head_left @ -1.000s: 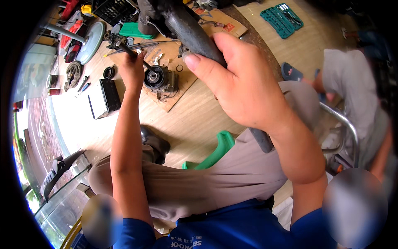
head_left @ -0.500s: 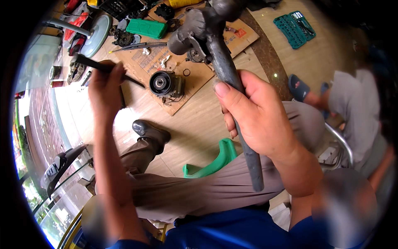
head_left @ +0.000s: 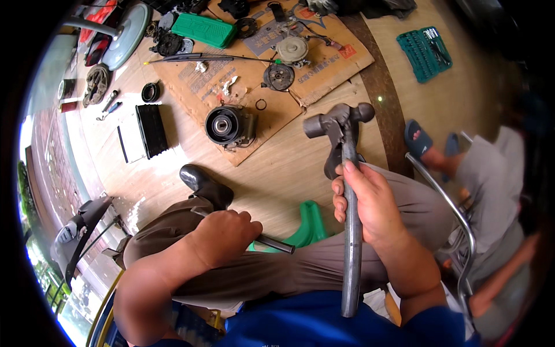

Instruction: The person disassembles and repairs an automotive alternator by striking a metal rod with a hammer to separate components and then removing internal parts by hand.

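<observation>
My right hand (head_left: 373, 205) is wrapped round the metal handle of a ball-peen hammer (head_left: 351, 254), its head up and away from me, above my right knee. In front of my lap, my left hand (head_left: 225, 240) is closed round a dark metal rod (head_left: 275, 243); one end sticks out to the right, over my thigh. Ahead of both hands, a round machine part with a black pulley (head_left: 222, 125) sits on flattened cardboard (head_left: 196, 84). A small ring (head_left: 261, 104) lies beside it.
A green case (head_left: 203, 30), a round metal part (head_left: 292, 50) and a black disc (head_left: 278, 77) lie farther off. An open teal socket set (head_left: 424, 55) is at far right. A green curved piece (head_left: 312, 224) lies by my legs. Another person's sandalled foot (head_left: 417, 139) is at right.
My left hand has come down and toward me with the rod, from the upper left to my lap. The hammer has moved lower and farther right, still in my right hand.
</observation>
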Tool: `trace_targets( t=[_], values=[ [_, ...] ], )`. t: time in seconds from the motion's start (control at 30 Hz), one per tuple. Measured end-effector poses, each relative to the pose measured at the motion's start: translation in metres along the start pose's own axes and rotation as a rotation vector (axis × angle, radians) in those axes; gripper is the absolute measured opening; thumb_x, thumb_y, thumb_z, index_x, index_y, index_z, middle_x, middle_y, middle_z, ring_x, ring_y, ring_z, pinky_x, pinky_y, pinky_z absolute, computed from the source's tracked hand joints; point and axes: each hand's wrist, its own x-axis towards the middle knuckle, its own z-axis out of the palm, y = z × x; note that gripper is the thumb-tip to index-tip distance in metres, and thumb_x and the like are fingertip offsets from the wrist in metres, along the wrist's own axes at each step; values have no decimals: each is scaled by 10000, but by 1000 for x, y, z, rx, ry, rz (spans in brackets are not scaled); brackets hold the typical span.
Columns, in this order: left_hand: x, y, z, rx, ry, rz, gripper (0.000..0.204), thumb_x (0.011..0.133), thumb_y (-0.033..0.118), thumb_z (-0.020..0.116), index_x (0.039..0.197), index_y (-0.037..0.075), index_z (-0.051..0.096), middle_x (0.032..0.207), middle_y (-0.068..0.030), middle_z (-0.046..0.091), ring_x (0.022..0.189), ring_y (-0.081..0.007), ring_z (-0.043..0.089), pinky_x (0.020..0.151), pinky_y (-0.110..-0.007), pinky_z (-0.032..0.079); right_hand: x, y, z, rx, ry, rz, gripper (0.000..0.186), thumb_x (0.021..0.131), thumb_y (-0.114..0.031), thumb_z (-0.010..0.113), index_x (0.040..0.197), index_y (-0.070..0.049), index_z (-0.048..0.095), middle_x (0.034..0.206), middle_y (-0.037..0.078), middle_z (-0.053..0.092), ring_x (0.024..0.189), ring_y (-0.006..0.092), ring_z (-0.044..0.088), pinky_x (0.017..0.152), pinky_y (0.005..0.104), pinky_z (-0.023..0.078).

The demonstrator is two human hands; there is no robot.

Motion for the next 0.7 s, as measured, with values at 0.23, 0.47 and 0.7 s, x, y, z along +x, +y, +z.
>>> trace_targets(
  t=[0.23,0.47,0.7],
  values=[
    [11,6,-13,234,-7,-82,87,774,157,618,697,122,641,714,-80,643,686,-234,681,534,-343,537,20,-4,-2,-28,124,23,252,1033,-310,546,1044,-59,525,802,34,546,572,104,519,474,274,438],
    [-2,12,-36,203,-35,-48,67,793,179,613,734,154,593,731,-39,559,694,-198,629,542,-316,518,7,-15,11,76,41,51,225,1034,-274,544,1067,-54,511,836,55,560,592,122,546,499,283,465],
    [-12,-10,-27,131,-63,-97,92,776,186,609,699,154,569,687,-38,539,651,-190,610,538,-319,480,13,-29,21,91,89,-6,252,1048,-286,503,1140,-51,493,836,59,538,565,116,531,471,276,455]
  ],
)
